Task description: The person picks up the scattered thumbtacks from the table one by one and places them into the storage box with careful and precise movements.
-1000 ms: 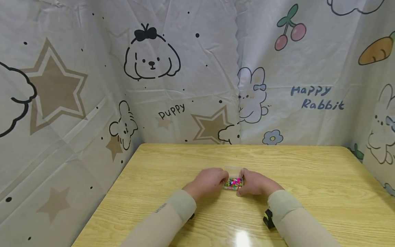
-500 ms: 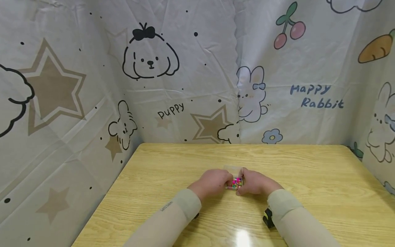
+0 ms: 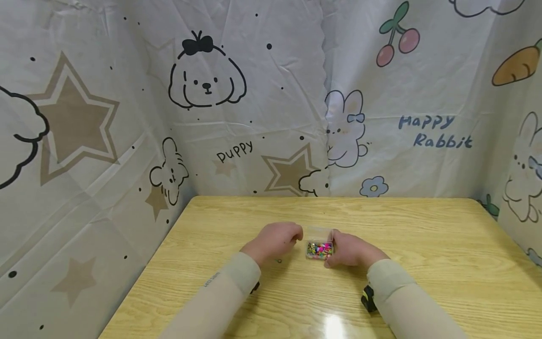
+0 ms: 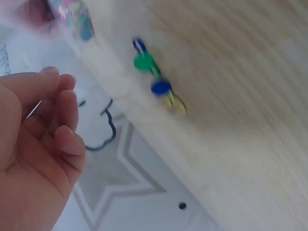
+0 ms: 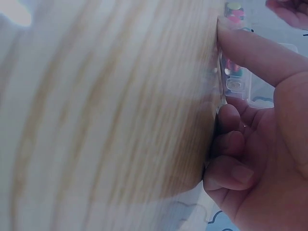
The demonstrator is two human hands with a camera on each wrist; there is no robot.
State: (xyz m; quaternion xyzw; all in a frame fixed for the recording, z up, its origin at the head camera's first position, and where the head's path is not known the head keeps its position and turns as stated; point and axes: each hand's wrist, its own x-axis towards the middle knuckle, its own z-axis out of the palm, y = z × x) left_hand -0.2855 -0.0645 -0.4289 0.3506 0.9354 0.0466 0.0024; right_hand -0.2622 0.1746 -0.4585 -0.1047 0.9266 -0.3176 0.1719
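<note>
A small clear plastic box (image 3: 319,251) of colourful push pins stands on the table, its transparent lid (image 3: 319,233) raised at the back. My right hand (image 3: 349,249) grips the box's right side, thumb in front and fingers behind. To the left of the box, my left hand (image 3: 275,240) hovers with fingers curled and thumb near the fingertips. Whether something small is between those fingertips is hidden. In the left wrist view, several blue, green and yellow push pins (image 4: 159,79) lie in a row on the table, beside that hand.
The wooden table (image 3: 406,226) has a glare spot near its front. Patterned white cloth (image 3: 254,94) hangs behind it and along both sides. A black and yellow device (image 3: 368,300) sits under the right wrist.
My left hand went rightward into the box, then came back out to the left, uncovering the pins inside. My right hand stays on the box.
</note>
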